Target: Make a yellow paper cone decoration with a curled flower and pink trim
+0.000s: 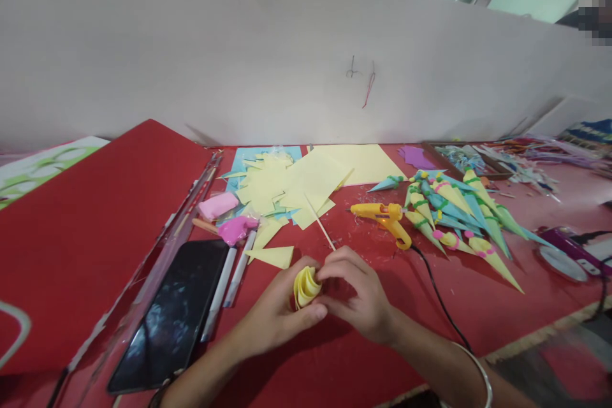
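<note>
A rolled piece of yellow paper (306, 287) with several curled layers is held in my left hand (282, 306), the fingers and thumb closed around it. My right hand (358, 293) has its fingertips at the roll's right edge, thumb and forefinger bent against it. A thin pale stick (320, 223) slants away from the knuckles of my right hand towards the paper pile; I cannot tell whether that hand touches it. Just beyond my left hand, cut yellow paper pieces (272, 257) lie on the red table (268, 373).
A yellow glue gun (382, 217) with a black cord lies right of centre, beside piled yellow and blue paper cones (449, 204). Yellow sheets (315, 175) spread at the back. Leftward are a phone (172, 312), pens (239, 271), pink clay packets (236, 228) and a red board (95, 229).
</note>
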Motion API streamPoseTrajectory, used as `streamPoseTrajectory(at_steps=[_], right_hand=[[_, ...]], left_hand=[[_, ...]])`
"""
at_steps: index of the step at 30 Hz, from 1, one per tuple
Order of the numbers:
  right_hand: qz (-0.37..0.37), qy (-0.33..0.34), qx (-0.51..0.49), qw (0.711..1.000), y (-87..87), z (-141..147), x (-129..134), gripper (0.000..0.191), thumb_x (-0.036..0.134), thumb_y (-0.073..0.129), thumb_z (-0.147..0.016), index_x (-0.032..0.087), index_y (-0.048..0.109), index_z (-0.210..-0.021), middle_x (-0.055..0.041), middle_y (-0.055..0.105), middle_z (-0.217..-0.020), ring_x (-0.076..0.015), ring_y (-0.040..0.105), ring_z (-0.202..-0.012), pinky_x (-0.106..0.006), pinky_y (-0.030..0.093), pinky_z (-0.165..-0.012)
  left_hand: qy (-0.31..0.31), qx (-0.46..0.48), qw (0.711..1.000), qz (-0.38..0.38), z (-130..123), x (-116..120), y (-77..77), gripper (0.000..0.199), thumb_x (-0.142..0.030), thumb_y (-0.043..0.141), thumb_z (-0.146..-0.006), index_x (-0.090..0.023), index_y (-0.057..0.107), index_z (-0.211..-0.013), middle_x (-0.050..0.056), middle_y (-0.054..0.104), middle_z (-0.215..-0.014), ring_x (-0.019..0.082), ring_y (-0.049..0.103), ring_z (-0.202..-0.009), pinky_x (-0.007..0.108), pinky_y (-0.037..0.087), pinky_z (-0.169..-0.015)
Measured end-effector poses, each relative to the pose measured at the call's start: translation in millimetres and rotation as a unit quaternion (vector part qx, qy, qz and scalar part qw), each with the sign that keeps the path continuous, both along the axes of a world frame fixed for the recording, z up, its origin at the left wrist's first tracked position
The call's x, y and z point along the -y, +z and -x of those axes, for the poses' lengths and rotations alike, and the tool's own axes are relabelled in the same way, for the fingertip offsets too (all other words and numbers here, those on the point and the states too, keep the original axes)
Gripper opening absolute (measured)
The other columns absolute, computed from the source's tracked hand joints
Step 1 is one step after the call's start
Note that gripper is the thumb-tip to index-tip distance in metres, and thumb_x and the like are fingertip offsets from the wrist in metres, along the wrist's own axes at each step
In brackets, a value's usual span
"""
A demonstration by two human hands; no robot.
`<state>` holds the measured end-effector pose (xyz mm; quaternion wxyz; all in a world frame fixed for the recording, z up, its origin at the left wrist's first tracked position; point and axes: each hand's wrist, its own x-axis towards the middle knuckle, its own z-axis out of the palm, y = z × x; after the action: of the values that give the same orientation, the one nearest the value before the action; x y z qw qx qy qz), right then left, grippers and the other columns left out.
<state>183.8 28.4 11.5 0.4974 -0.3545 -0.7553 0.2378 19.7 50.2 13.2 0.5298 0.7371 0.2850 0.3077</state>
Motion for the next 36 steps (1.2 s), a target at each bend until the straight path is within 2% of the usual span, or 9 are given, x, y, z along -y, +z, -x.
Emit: streamPoseTrajectory(at_steps=[5,14,21,25,29,33,36], right_hand=[[0.006,0.011,0.016,1.0,0.7,-2.0,-1.0,0.032,0.037,0.053,-0.081,0.024,0.051,-0.11,-0.0059,0.05,-0.093,-0.018,0.051,-0.086,-0.032,0.046,-0.075],[0.006,0.035,0.034,0.999,-0.9,-3.1,-2.0,0.03,0.032,0.052,-0.081,0.028,0.051,-0.111,-0.005,0.046,-0.093,-0.0181,0.05,-0.086,-0.033,0.046,-0.074],[-0.008,0.056,0.049,0.997,-1.8,-1.6,-1.7,0.026,0.027,0.052,-0.081,0.03,0.051,-0.107,-0.0042,0.043,-0.094,-0.0174,0.048,-0.086,-0.033,0.046,-0.075],[-0.011,0.069,0.053,0.996,0.8,-1.2,-0.5,0.031,0.015,0.05,-0.078,0.028,0.051,-0.106,-0.0043,0.041,-0.096,-0.0167,0.047,-0.088,-0.032,0.046,-0.077],[0.003,0.069,0.046,0.997,3.5,-1.8,0.9,0.04,0.005,0.045,-0.073,0.026,0.051,-0.106,-0.0048,0.041,-0.096,-0.0163,0.048,-0.088,-0.032,0.047,-0.076],[0.009,0.063,0.039,0.997,6.7,-2.2,1.9,0.039,0.005,0.04,-0.074,0.024,0.05,-0.106,-0.0054,0.042,-0.095,-0.016,0.049,-0.086,-0.032,0.047,-0.075],[0.014,0.053,0.037,0.998,7.7,-2.3,2.4,0.035,0.013,0.044,-0.076,0.023,0.049,-0.109,-0.0063,0.044,-0.095,-0.0178,0.049,-0.088,-0.035,0.046,-0.078]], left_hand=[[0.02,0.003,0.999,0.026,1.6,1.6,-1.0,0.038,-0.052,0.05,-0.076,-0.019,0.052,-0.095,0.002,0.05,-0.078,0.015,0.044,-0.068,0.026,0.04,-0.063],[0.02,0.004,0.999,0.033,-0.1,1.4,1.1,0.031,-0.048,0.05,-0.077,-0.017,0.049,-0.082,-0.001,0.044,-0.073,0.013,0.042,-0.065,0.023,0.038,-0.058],[0.02,0.008,1.0,-0.021,-2.4,-3.6,4.2,0.026,-0.041,0.057,-0.074,-0.017,0.046,-0.071,-0.002,0.047,-0.07,0.012,0.043,-0.064,0.022,0.036,-0.057],[0.017,-0.011,0.999,-0.034,-2.1,-5.5,2.4,0.027,-0.042,0.058,-0.073,-0.018,0.046,-0.069,-0.003,0.047,-0.067,0.011,0.042,-0.06,0.021,0.033,-0.054],[0.011,-0.012,0.998,-0.061,-2.2,-6.9,1.6,0.027,-0.041,0.061,-0.072,-0.018,0.048,-0.071,-0.002,0.05,-0.07,0.013,0.045,-0.064,0.023,0.035,-0.058],[0.019,-0.025,0.996,-0.086,-2.9,-7.6,2.6,0.022,-0.034,0.063,-0.072,-0.018,0.048,-0.071,-0.001,0.05,-0.073,0.014,0.046,-0.069,0.024,0.037,-0.062],[0.04,-0.042,0.994,-0.094,-4.0,-7.2,3.2,0.014,-0.026,0.06,-0.073,-0.018,0.049,-0.075,0.0,0.05,-0.076,0.014,0.046,-0.07,0.024,0.037,-0.062]])
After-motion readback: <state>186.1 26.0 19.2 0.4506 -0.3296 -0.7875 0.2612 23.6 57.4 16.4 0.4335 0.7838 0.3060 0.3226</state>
